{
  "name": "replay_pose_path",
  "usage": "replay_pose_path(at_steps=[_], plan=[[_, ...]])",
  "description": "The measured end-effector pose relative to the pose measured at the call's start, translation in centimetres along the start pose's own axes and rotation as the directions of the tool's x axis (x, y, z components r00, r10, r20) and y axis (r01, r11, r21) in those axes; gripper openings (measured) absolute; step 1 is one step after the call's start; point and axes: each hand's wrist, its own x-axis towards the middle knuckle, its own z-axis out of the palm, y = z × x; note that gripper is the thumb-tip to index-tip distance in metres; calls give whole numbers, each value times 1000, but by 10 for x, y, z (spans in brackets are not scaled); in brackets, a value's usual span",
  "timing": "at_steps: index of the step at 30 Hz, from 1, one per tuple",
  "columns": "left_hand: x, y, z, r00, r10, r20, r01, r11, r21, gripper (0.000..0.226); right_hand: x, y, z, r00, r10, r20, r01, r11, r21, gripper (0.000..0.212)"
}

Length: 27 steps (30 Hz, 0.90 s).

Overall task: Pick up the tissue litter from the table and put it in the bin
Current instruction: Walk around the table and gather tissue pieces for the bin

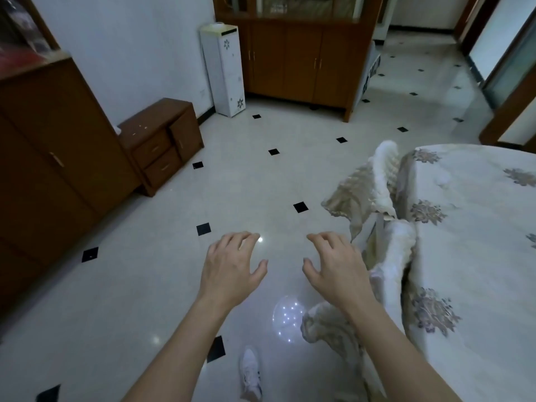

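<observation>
1. The left hand [232, 265] and the right hand [336, 268] are nearest the camera, held out side by side over the floor, palms down. Their fingers are spread and loosely curled; both are empty and do not touch each other.
2. The floor [145, 314] is the largest thing in view: glossy pale tile with small black diamond insets, with a round patch of reflected light just below the hands.
3. The table [470, 256] fills the right side, covered by a cream cloth with a brownish floral print. Its near-left edge lies just beside the right forearm. No tissue litter can be made out on the visible part of the cloth, and no bin shows.
4. A tall brown cabinet [43, 169] stands along the left wall, running to the left edge of the view.
5. A wide wooden cupboard [295, 59] with several doors stands against the far wall.
6. Two chairs in pale padded covers are drawn up to the table's left edge: the farther chair [368, 184] near its far-left corner, the nearer chair [391, 256] just right of the right hand. More cream cloth [327, 329] bunches beneath the right forearm.
7. A white water dispenser [223, 71] stands in the far corner, just left of the cupboard.
8. A low brown drawer unit [162, 143] sits on the floor against the tall cabinet.
9. A white shoe [251, 372] shows at the bottom edge, between the forearms.
</observation>
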Motion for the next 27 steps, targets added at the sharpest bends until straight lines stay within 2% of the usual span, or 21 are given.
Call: replay_pose_path(at_steps=[12, 22, 27], plan=[[179, -100, 28, 997, 76, 19, -75, 997, -33, 53, 172, -17, 60, 996, 84, -34, -87, 992, -95, 41], [301, -112, 76, 985, 173, 28, -170, 981, -93, 50, 260, 23, 98, 981, 191, 17, -188, 976, -112, 45], [389, -99, 107, 975, 217, 39, -213, 974, -80, 50, 326, 69, 116, 975, 219, -31, -221, 971, -87, 41]])
